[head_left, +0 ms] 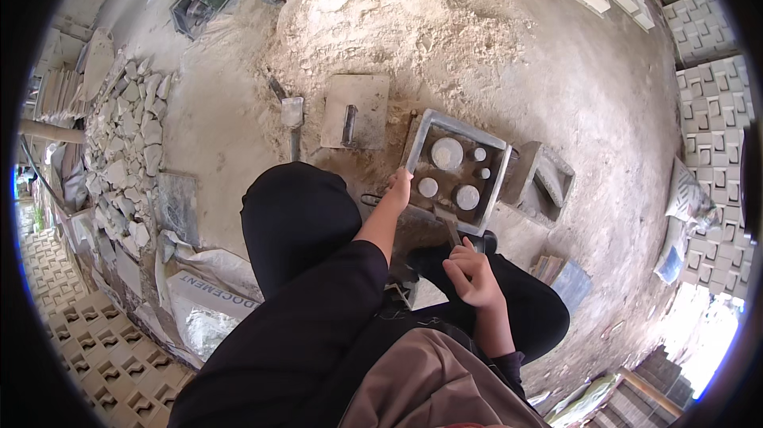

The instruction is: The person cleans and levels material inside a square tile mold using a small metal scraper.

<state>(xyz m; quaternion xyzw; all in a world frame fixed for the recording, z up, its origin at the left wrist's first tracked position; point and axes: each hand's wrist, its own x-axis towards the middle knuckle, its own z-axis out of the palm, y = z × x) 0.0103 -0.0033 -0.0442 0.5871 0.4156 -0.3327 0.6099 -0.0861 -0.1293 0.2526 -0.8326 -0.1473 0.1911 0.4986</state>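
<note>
A square grey mould box point(423, 127) sits tilted on the floor before my knees. Inside it, several round pale discs point(447, 154) of differing size stand up from a brown, dusty base. My left hand point(400, 189) grips the mould's left wall, fingers closed over the rim. Close to the mould's near right corner, my right hand point(474, 275) is closed around a slim flat metal tool point(451, 227), like a small trowel or scraper. Its tip points into the near side of the mould; fingers partly hide the handle.
A mound of pale powder point(366, 3) lies ahead. A flat board with a handle point(369, 110) and a trowel point(292, 112) lie left of the mould. An open box mould point(554, 182) stands at its right. Broken pieces point(123, 150) heap at far left; patterned blocks point(719, 110) line the right.
</note>
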